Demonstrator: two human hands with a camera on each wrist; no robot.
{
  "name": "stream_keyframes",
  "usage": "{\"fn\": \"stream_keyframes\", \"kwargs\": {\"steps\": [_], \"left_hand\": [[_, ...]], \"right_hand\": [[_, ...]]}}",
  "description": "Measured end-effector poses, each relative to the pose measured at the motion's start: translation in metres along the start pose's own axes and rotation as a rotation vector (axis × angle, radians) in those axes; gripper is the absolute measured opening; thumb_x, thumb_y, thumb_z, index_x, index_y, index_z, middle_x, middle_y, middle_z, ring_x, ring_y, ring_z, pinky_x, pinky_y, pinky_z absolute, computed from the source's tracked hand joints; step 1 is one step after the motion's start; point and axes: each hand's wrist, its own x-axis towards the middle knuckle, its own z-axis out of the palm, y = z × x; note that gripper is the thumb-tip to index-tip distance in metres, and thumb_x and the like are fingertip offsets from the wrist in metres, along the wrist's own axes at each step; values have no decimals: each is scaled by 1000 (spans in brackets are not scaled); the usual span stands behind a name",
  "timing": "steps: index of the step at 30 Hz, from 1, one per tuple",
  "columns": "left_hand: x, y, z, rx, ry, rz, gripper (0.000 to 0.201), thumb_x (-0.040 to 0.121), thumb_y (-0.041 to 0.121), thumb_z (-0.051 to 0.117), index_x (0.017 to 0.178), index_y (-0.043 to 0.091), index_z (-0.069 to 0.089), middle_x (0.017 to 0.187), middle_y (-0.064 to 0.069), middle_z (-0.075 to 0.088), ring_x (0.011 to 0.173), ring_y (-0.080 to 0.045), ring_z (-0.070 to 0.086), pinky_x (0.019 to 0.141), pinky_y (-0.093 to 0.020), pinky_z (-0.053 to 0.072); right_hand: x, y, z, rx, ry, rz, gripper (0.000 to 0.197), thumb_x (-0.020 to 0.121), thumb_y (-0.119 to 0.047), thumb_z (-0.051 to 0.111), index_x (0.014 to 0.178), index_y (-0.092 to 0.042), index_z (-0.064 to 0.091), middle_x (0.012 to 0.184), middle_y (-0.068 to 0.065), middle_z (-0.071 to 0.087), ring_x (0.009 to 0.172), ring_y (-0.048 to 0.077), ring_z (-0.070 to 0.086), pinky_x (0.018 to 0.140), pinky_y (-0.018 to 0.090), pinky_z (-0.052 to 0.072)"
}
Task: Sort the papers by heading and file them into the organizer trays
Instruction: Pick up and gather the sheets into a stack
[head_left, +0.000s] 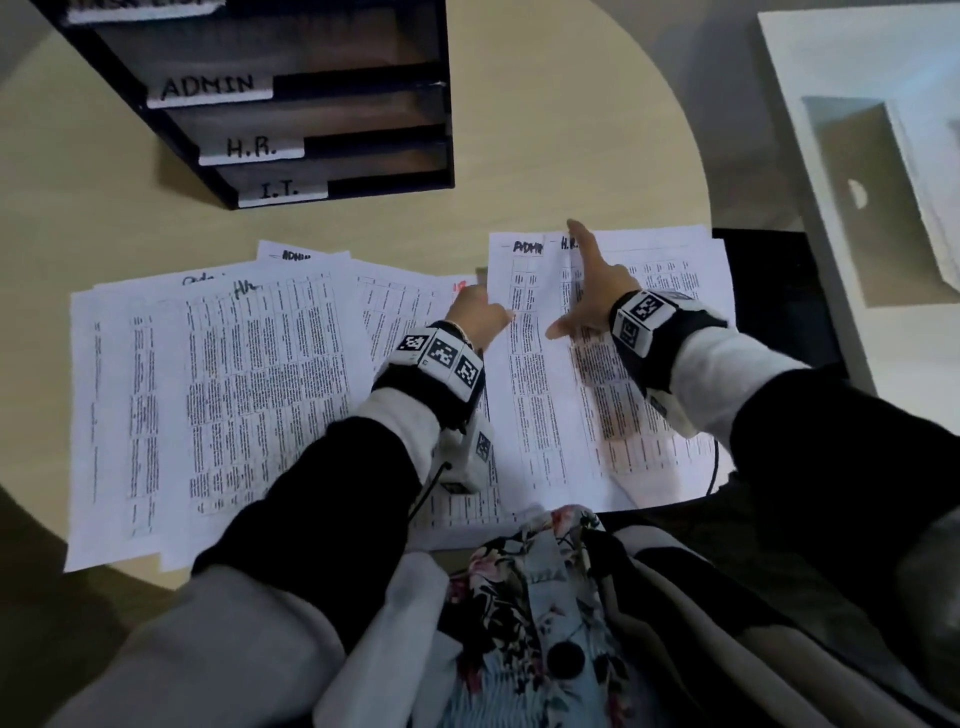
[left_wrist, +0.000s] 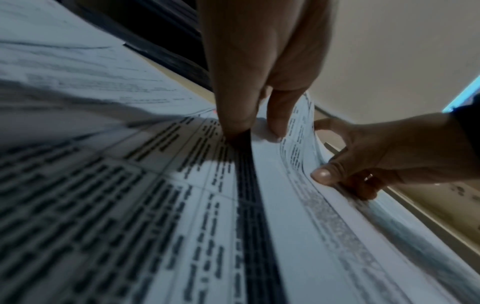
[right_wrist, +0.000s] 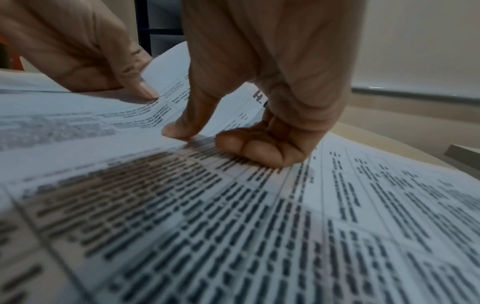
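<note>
Organizer trays (head_left: 332, 130), white label strips on the front edges, hand-lettered in black: "ADMIN" (head_left: 208, 85) on the second strip from the top, "H.R." (head_left: 251, 148) below it, "I.T." (head_left: 279, 190) on the lowest. Topmost strip (head_left: 145, 8) cut off by the picture edge, not legible.

Papers on the table, handwritten headings at the top margins:
- Right stack, sheet on the left: "ADMIN" (head_left: 527, 247)
- Right stack, sheet under it to the right: "H.R" (head_left: 568, 243), partly covered by a finger; the same heading shows as "H." (right_wrist: 258, 95) in the right wrist view
- Left spread, rear sheet: "ADMIN" (head_left: 296, 255)
- Left spread, front sheet: "HR" (head_left: 245, 287)
- Sheet at far left: a heading (head_left: 200, 279), not legible
- Centre sheet: a red mark (head_left: 458, 285), not legible

Printed table text on all sheets blurred, unreadable
</note>
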Motion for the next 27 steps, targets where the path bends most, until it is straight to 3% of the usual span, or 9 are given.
{"fn": "stream_keyframes", "kwargs": {"steps": [3, 6, 9, 12, 15, 18, 20, 24, 27], "left_hand": [[5, -3, 2, -25, 5, 2, 30, 90, 7, 52, 118, -5, 52, 115, -24, 60, 109, -36, 58, 96, -44, 47], [2, 0, 1, -38, 43, 37, 29, 92, 8, 47, 119, -2, 56, 116, -19, 61, 104, -30, 58, 92, -34, 45], [4, 3, 0, -59, 91, 56, 31, 94, 10, 45, 121, 2, 57, 123, -16, 59, 115, -30, 54, 99, -35, 42], [-1, 6, -6, -87, 105, 70, 33, 94, 11, 43, 124, 3, 55, 126, -15, 58, 117, -30, 53, 99, -34, 40], [-5, 6, -20, -95, 121, 111, 33, 95, 9, 41, 124, 3, 54, 124, -15, 59, 110, -28, 55, 94, -31, 41], [-9, 0, -41, -111, 122, 125, 33, 96, 8, 40, 126, 4, 53, 126, -12, 58, 112, -27, 55, 90, -27, 40], [-12, -7, -61, -123, 155, 133, 33, 96, 9, 39, 127, 7, 53, 125, -11, 59, 108, -25, 56, 90, -28, 41], [-17, -26, -108, -139, 290, 133, 34, 95, 10, 39, 125, 12, 55, 117, -7, 61, 101, -24, 56, 89, -29, 43], [-20, -42, -139, -91, 328, 84, 31, 94, 6, 38, 121, 14, 51, 114, -9, 58, 106, -30, 56, 87, -33, 44]], "right_hand": [[-1, 0, -2, 57, 66, -19, 110, 60, -19, 87, 141, -25, 13, 78, 8, 61, 86, 36, 65, 79, 46, 54], [-3, 3, -1, 177, 162, -54, 92, 62, -13, 85, 131, -12, 24, 80, 15, 62, 75, 33, 62, 75, 49, 54], [-3, 8, 1, 217, 213, -88, 86, 66, -11, 82, 131, -9, 26, 70, 10, 56, 72, 30, 59, 73, 46, 53], [-3, 7, 6, 285, 250, -114, 79, 69, -13, 81, 129, -10, 31, 76, 14, 59, 71, 26, 58, 71, 38, 51], [-4, -3, 9, 322, 276, -140, 51, 76, -12, 74, 116, -8, 42, 79, 10, 57, 73, 23, 55, 68, 34, 49], [-4, -23, 8, 362, 340, -198, 21, 80, -11, 64, 98, -6, 55, 82, 7, 57, 77, 22, 53, 73, 36, 49], [-5, -40, 9, 390, 351, -247, 8, 81, -10, 60, 88, -7, 58, 79, 8, 55, 76, 21, 50, 69, 31, 45], [-11, -79, 20, 283, 437, -378, 12, 81, -9, 60, 85, 0, 66, 87, 10, 44, 84, 20, 42, 69, 28, 34], [-18, -102, 31, 79, 485, -362, 21, 81, -23, 66, 96, -9, 69, 114, 14, 47, 110, 27, 39, 83, 32, 29]]}}
